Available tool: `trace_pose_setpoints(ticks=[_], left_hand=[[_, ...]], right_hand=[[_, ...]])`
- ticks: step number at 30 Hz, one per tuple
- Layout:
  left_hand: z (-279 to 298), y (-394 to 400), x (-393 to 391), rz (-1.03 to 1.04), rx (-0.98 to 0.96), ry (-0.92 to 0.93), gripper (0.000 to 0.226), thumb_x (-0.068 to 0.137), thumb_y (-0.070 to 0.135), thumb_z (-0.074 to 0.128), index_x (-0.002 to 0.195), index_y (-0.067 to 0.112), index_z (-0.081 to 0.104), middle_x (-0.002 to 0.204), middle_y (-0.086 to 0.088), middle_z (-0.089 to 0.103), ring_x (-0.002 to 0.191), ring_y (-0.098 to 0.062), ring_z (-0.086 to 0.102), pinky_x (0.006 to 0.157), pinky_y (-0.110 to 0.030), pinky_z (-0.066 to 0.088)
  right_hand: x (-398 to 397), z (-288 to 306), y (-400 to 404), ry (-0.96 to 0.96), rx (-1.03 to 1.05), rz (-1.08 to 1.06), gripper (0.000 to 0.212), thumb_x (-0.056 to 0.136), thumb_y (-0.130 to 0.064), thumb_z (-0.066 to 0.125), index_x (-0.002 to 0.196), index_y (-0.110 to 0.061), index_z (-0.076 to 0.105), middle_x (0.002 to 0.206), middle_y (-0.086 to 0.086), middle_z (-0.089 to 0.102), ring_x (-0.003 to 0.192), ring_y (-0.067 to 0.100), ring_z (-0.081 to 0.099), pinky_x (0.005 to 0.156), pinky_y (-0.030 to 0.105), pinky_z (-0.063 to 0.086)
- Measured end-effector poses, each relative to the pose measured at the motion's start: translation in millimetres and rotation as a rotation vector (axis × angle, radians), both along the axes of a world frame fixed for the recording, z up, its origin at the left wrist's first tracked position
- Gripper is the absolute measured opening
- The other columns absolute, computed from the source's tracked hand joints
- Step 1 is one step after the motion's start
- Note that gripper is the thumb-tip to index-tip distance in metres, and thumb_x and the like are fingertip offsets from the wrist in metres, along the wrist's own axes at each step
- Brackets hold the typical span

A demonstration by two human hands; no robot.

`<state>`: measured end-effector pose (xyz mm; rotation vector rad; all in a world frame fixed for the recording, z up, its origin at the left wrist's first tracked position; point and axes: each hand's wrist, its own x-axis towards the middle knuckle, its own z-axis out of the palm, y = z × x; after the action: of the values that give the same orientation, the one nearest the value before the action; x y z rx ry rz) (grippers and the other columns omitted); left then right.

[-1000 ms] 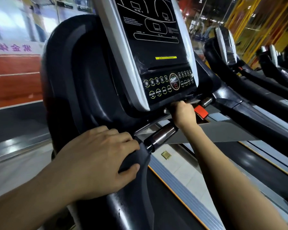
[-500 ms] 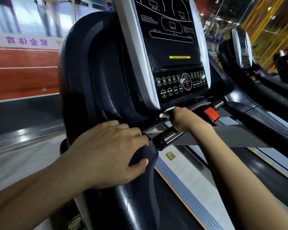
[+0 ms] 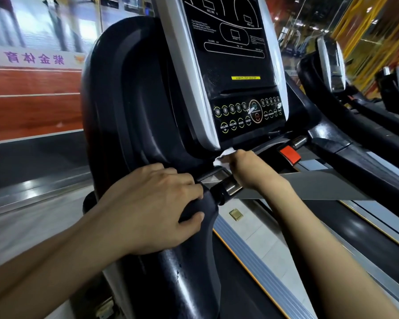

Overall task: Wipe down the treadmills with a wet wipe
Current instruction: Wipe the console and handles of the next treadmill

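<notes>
Treadmill console (image 3: 235, 72), wipe-down in progress: right hand (image 3: 244, 166), fingers clamped on a white wet wipe (image 3: 224, 157), presses it just below the console's lower left corner, while left hand (image 3: 152, 208) grips the black handrail (image 3: 194, 261) beneath, seemingly for bracing.

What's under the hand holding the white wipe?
The right hand grips a crumpled white wet wipe beneath the treadmill's black button console. The surface it touches is hidden.
</notes>
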<state>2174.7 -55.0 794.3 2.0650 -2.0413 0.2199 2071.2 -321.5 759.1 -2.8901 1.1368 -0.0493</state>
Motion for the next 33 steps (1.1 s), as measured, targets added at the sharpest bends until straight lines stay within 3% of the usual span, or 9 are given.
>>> trace_pose_setpoints(ticks=[5,11,14,17,21,24,26,29,33], left_hand=[[-2.7,0.3,0.1,0.005,0.002,-0.003,0.057,0.089,0.066,0.018,0.123,0.041,0.057,0.119,0.020,0.061,0.100,-0.003,0.055,0.098,-0.027,0.039],[-2.1,4.4,2.4,0.016,-0.060,0.028,0.052,0.093,0.059,0.014,0.101,0.036,0.060,0.095,0.016,0.061,0.086,-0.006,0.054,0.093,-0.026,0.041],[-1.8,8.5,7.9,0.041,-0.142,0.051,0.044,0.097,0.051,0.023,0.091,0.033,0.063,0.083,0.014,0.060,0.076,-0.007,0.053,0.088,-0.031,0.045],[-3.9,14.4,12.6,0.046,-0.193,0.042,0.041,0.100,0.046,0.029,0.090,0.030,0.066,0.082,0.014,0.060,0.079,-0.008,0.054,0.090,-0.033,0.045],[0.3,16.1,34.9,0.071,-0.272,-0.004,0.039,0.099,0.046,0.036,0.099,0.027,0.071,0.098,0.014,0.065,0.099,-0.010,0.059,0.107,-0.037,0.037],[3.8,17.9,62.7,0.154,-0.352,-0.032,0.037,0.096,0.043,0.044,0.109,0.023,0.072,0.116,0.006,0.066,0.116,-0.019,0.058,0.114,-0.040,0.032],[3.9,20.4,79.9,0.214,-0.375,-0.030,0.038,0.094,0.042,0.048,0.117,0.022,0.070,0.131,0.000,0.062,0.132,-0.024,0.052,0.119,-0.040,0.028],[-4.0,24.4,94.5,0.252,-0.424,0.025,0.044,0.095,0.042,0.050,0.130,0.021,0.066,0.151,-0.006,0.050,0.150,-0.024,0.034,0.124,-0.048,0.024],[-18.7,24.7,90.5,0.212,-0.488,0.160,0.037,0.101,0.040,0.042,0.123,0.023,0.067,0.162,-0.002,0.036,0.157,-0.016,0.010,0.126,-0.047,0.020]], right_hand=[[-1.3,5.8,64.5,-0.163,0.302,0.436,0.043,0.096,-0.008,0.051,0.125,-0.034,0.069,0.117,-0.008,0.073,0.113,0.004,0.063,0.093,0.010,0.044],[-1.0,7.1,34.9,-0.179,0.193,0.173,0.039,0.099,-0.012,0.053,0.120,-0.038,0.072,0.106,0.003,0.076,0.101,0.018,0.070,0.080,0.020,0.047],[-6.7,10.6,53.8,-0.238,0.333,0.318,0.045,0.097,-0.004,0.052,0.117,-0.038,0.073,0.096,-0.004,0.076,0.093,0.005,0.069,0.085,0.024,0.054],[-16.0,17.4,62.6,-0.304,0.403,0.356,0.045,0.097,0.000,0.050,0.113,-0.033,0.075,0.090,-0.005,0.074,0.086,0.010,0.069,0.082,0.029,0.054],[-19.3,13.4,74.4,-0.470,0.409,0.287,0.043,0.093,-0.002,0.051,0.108,-0.033,0.077,0.096,-0.019,0.075,0.094,0.001,0.069,0.087,0.031,0.055],[-19.6,5.3,99.5,-0.489,0.304,0.299,0.052,0.091,0.003,0.052,0.107,-0.040,0.075,0.096,-0.040,0.066,0.100,-0.013,0.062,0.088,0.012,0.045],[-21.5,5.0,104.4,-0.496,0.257,0.300,0.053,0.089,0.005,0.053,0.106,-0.040,0.075,0.102,-0.038,0.067,0.107,-0.014,0.060,0.092,0.008,0.043],[-21.6,12.8,101.4,-0.453,0.323,0.260,0.053,0.093,0.001,0.053,0.102,-0.046,0.076,0.103,-0.033,0.070,0.106,-0.013,0.062,0.096,0.018,0.050],[4.4,45.5,97.0,-0.553,0.283,0.208,0.057,0.091,0.004,0.051,0.088,-0.047,0.076,0.078,-0.021,0.074,0.065,-0.006,0.066,0.061,0.005,0.046]])
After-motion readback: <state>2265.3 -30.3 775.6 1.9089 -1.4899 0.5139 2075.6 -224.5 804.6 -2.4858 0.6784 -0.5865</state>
